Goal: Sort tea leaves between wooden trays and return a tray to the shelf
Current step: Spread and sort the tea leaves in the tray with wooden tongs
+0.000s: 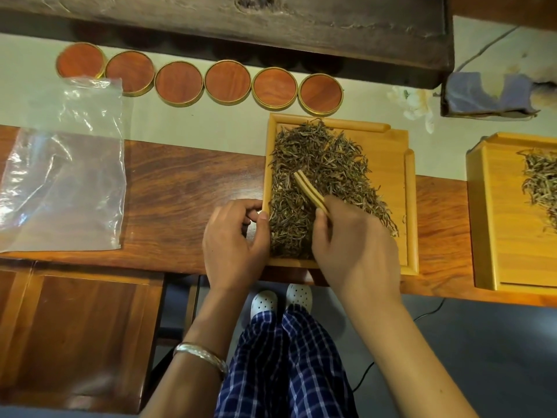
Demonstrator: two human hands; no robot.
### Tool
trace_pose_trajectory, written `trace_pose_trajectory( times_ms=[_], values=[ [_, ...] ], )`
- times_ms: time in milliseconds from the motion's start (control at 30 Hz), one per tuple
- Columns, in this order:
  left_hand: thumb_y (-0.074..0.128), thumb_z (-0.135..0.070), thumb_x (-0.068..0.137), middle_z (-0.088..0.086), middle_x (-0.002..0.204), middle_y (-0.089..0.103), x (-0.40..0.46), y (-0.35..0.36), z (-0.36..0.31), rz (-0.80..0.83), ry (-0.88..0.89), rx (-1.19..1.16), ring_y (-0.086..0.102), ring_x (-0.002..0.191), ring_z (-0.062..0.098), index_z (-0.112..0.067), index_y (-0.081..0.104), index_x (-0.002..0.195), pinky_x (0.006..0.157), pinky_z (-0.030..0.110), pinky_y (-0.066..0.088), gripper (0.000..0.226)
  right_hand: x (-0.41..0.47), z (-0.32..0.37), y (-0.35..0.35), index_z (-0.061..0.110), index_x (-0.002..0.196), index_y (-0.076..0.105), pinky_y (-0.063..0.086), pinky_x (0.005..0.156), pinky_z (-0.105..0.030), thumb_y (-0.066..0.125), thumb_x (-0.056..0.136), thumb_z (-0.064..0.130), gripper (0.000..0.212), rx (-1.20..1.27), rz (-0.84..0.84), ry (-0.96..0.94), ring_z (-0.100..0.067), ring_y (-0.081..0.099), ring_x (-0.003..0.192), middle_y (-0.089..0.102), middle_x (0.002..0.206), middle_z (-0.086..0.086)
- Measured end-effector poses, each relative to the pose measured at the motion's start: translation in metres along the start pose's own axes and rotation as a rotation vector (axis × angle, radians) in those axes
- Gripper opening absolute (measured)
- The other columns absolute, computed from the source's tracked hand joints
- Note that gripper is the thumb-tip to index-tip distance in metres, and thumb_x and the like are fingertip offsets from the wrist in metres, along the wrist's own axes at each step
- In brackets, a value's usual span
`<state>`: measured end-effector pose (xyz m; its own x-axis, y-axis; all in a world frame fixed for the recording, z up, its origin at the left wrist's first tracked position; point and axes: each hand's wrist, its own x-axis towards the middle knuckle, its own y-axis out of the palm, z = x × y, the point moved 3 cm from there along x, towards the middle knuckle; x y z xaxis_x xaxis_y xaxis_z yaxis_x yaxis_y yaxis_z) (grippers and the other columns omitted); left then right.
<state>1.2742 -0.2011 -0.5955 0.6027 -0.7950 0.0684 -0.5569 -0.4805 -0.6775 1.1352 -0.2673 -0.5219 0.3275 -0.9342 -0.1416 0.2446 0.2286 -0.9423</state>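
A light wooden tray [394, 176] lies on the dark wooden table, covered on its left and middle by a heap of dry tea leaves [319, 164]. My right hand [355, 245] grips wooden tongs [310, 191] whose tips rest in the leaves. My left hand [235, 239] sits at the tray's left edge with curled fingers, thumb against the rim; whether it pinches anything is unclear. A second wooden tray [494, 224] with a smaller pile of leaves [539, 188] stands at the right, partly cut off by the frame.
Several round wooden lids [179, 82] line the back of the table. A clear plastic bag [63, 176] lies at the left. A wooden stool [78, 336] stands below left. A dark wooden slab [271, 28] runs along the back.
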Motion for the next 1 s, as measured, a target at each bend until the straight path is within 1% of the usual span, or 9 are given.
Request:
trace_pose_trajectory(
  times_ms=[100, 200, 300, 433, 600, 700, 767, 867, 1000],
  values=[
    [0.055, -0.03, 0.085, -0.027, 0.074, 0.046, 0.0, 0.001, 0.0, 0.0, 0.006, -0.003, 0.045, 0.08, -0.012, -0.027, 0.065, 0.096, 0.066, 0.012, 0.031, 0.015, 0.0, -0.009, -0.011, 0.012, 0.097, 0.064, 0.015, 0.039, -0.02, 0.047, 0.096, 0.023, 0.02, 0.031, -0.084, 0.021, -0.018, 0.042, 0.047, 0.05, 0.063, 0.003],
    [0.054, -0.031, 0.086, -0.027, 0.075, 0.048, -0.001, 0.0, 0.001, -0.011, 0.011, -0.019, 0.046, 0.081, -0.013, -0.028, 0.064, 0.095, 0.066, 0.012, 0.032, 0.014, -0.002, -0.024, -0.018, 0.012, 0.101, 0.065, 0.016, 0.04, -0.018, 0.05, 0.096, 0.02, 0.018, 0.02, -0.109, 0.041, -0.02, 0.047, 0.049, 0.06, 0.067, -0.003],
    [0.054, -0.03, 0.086, -0.027, 0.075, 0.048, -0.001, 0.0, 0.0, -0.015, 0.021, -0.026, 0.046, 0.081, -0.013, -0.03, 0.062, 0.093, 0.066, 0.01, 0.031, 0.011, -0.01, -0.042, -0.02, 0.013, 0.107, 0.064, 0.015, 0.042, -0.015, 0.047, 0.097, 0.022, 0.022, 0.03, -0.107, 0.076, -0.014, 0.039, 0.05, 0.055, 0.067, 0.0],
    [0.054, -0.029, 0.087, -0.026, 0.074, 0.047, -0.001, 0.0, 0.0, -0.021, 0.036, -0.028, 0.044, 0.075, -0.005, -0.029, 0.062, 0.092, 0.067, 0.008, 0.032, 0.01, -0.02, -0.058, -0.015, 0.014, 0.121, 0.063, 0.02, 0.042, -0.018, 0.048, 0.097, 0.023, 0.029, 0.025, -0.098, 0.081, -0.024, 0.058, 0.054, 0.068, 0.08, -0.009],
    [0.057, -0.024, 0.088, -0.026, 0.074, 0.046, -0.001, -0.002, -0.002, -0.027, 0.061, -0.016, 0.041, 0.074, 0.001, -0.024, 0.064, 0.093, 0.063, 0.014, 0.029, 0.008, -0.023, -0.071, -0.013, 0.013, 0.125, 0.061, 0.027, 0.046, -0.02, 0.048, 0.097, 0.021, 0.031, 0.069, -0.159, 0.139, -0.029, 0.062, 0.063, 0.069, 0.084, -0.013],
    [0.057, -0.023, 0.088, -0.02, 0.074, 0.047, -0.001, -0.002, -0.003, -0.025, 0.074, -0.005, 0.041, 0.074, 0.003, -0.02, 0.065, 0.092, 0.065, 0.011, 0.031, 0.01, -0.028, -0.068, -0.015, 0.014, 0.126, 0.06, 0.022, 0.044, -0.013, 0.049, 0.097, 0.021, 0.032, 0.096, -0.191, 0.11, -0.018, 0.055, 0.054, 0.069, 0.083, -0.007],
    [0.057, -0.021, 0.088, -0.015, 0.075, 0.05, -0.001, -0.002, -0.003, -0.025, 0.076, 0.003, 0.043, 0.073, 0.006, -0.018, 0.065, 0.092, 0.062, 0.015, 0.029, 0.009, -0.034, -0.062, -0.009, 0.014, 0.124, 0.062, 0.021, 0.042, -0.008, 0.051, 0.096, 0.021, 0.031, 0.099, -0.156, 0.069, -0.013, 0.049, 0.049, 0.068, 0.08, -0.004],
    [0.057, -0.021, 0.088, -0.011, 0.076, 0.052, -0.001, -0.002, -0.004, -0.021, 0.079, 0.011, 0.044, 0.074, 0.009, -0.017, 0.065, 0.092, 0.063, 0.022, 0.027, 0.01, -0.04, -0.063, 0.0, 0.012, 0.121, 0.064, 0.039, 0.043, -0.021, 0.054, 0.095, 0.02, 0.029, 0.111, -0.118, 0.079, -0.024, 0.065, 0.057, 0.072, 0.088, -0.009],
    [0.056, -0.022, 0.088, -0.01, 0.079, 0.054, -0.002, -0.002, -0.003, -0.026, 0.083, 0.009, 0.045, 0.076, 0.011, -0.017, 0.065, 0.092, 0.064, 0.022, 0.028, 0.011, -0.043, -0.081, -0.005, 0.009, 0.121, 0.064, 0.035, 0.05, -0.021, 0.056, 0.094, 0.017, 0.029, 0.108, -0.203, 0.151, -0.03, 0.067, 0.063, 0.072, 0.089, -0.012]
  ],
)
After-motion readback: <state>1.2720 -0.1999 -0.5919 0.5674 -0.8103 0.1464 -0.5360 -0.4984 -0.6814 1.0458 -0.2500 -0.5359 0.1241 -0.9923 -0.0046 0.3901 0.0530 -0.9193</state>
